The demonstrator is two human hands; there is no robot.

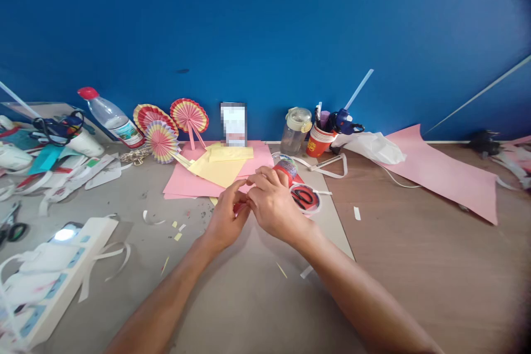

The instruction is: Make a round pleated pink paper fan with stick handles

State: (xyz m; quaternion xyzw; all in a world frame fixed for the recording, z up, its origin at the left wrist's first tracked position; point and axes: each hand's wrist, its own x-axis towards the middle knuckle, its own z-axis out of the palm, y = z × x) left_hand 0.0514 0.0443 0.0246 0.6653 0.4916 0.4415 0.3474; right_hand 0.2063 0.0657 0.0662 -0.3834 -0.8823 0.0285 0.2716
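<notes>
My left hand [226, 215] and my right hand [271, 202] meet over the grey mat [232, 293], fingers pinched together on a small pink and red folded paper piece [239, 207] that is mostly hidden between them. Just beyond lie pink sheets [182, 182] with yellow sheets [219, 168] on top. A tape roll with red scissors [306, 198] sits right of my right hand, and a small red-capped bottle [287, 167] stands behind it.
Three pleated paper fans [166, 121] stand at the back by a water bottle [110, 116]. A clear jar [295, 130], a pen cup [319, 141], a white bag [373, 146] and a long pink sheet [443, 174] lie right. A power strip [53, 271] and paper strips lie left.
</notes>
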